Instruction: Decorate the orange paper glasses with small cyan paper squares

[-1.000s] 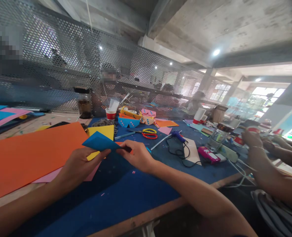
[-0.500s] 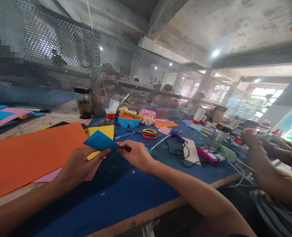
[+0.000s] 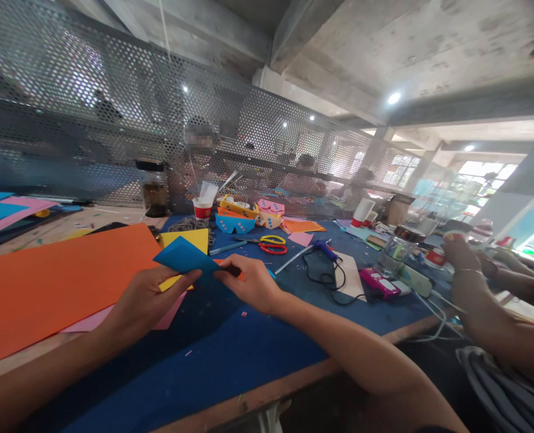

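Observation:
A folded blue paper piece (image 3: 183,257) is held just above the blue table mat (image 3: 231,349) between both my hands. My left hand (image 3: 145,300) pinches its lower left edge with thumb and fingers closed. My right hand (image 3: 251,284) pinches its right tip, fingers curled. Under the paper lie a yellow sheet (image 3: 188,240), a pink sheet (image 3: 113,316) and a large orange sheet (image 3: 55,279).
Scissors (image 3: 271,243), a glue gun (image 3: 323,248) with black cord, paper crafts (image 3: 240,219), a red cup (image 3: 202,207) and a dark jar (image 3: 153,189) stand behind. Another person's hands (image 3: 463,264) work at the right by a glass jar (image 3: 393,255). A perforated metal screen (image 3: 113,120) closes the back.

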A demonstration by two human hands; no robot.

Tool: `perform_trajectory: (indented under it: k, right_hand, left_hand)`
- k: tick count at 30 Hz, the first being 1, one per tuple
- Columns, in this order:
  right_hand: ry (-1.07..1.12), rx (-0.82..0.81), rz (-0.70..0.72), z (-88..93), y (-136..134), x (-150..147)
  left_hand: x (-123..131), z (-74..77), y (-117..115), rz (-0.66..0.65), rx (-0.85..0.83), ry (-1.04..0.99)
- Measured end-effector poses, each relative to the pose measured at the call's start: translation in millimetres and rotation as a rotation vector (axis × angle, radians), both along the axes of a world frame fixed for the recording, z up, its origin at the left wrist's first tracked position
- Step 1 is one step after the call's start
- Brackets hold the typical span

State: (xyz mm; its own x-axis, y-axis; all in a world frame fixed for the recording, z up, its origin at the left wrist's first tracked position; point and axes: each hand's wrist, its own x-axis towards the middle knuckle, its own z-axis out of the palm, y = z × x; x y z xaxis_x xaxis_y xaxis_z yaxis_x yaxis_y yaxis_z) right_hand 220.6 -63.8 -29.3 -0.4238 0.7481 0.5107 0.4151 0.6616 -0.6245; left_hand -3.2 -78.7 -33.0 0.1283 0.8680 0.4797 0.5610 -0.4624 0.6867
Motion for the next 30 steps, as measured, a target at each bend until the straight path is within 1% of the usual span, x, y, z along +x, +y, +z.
perform_trajectory:
  k: [10,14,19,25,30]
  right_hand:
    - [-0.024,-0.007,-0.003,-1.6,2.4,1.1]
    - [-0.033,-0.009,-0.019,-0.7,1.7,1.2]
    - [-0.023,0.025,-0.010,-2.0,2.7,1.3]
    - [-0.021,0.027,-0.018,-3.1,3.5,1.3]
    - [-0.041,0.038,-0.022,-2.8,4.0,1.5]
  left_hand:
    - [-0.1,5.0,-5.4,-0.035,-0.045,-0.048]
    - [0.1,3.8,-3.2,-0.024,-0.032,-0.059]
    - [-1.0,1.3,-0.7,-0.011,-0.036,-0.062]
    - [-1.7,2.0,-0.6,-0.013,-0.038,-0.016]
    - [-1.1,1.9,0.2,-0.030,-0.034,-0.028]
